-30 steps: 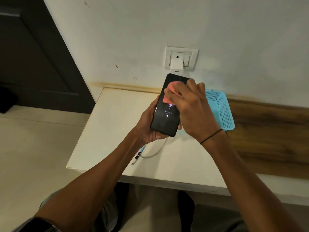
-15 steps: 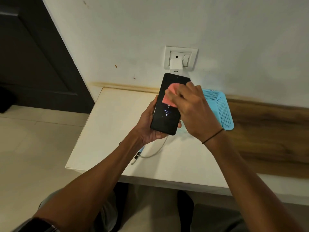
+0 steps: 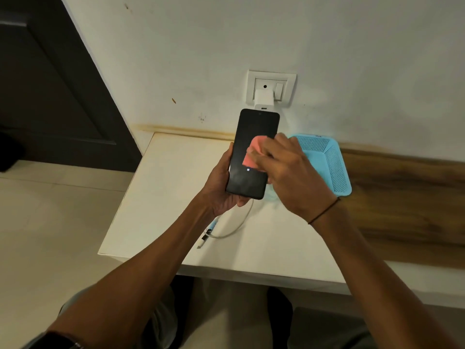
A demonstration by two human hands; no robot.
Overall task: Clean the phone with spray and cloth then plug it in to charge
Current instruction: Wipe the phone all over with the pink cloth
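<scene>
Left hand grips the phone above the table; right hand presses a pink cloth onto its screen.

The phone stands upright above the table, the left hand's fingers behind it. The cloth lies on its screen under the right hand's fingertips. The basket sits right of those fingers; the cable lies below them; the charger is plugged into the wall socket above.

A home room: wall socket, white desk, tiled floor.
</scene>
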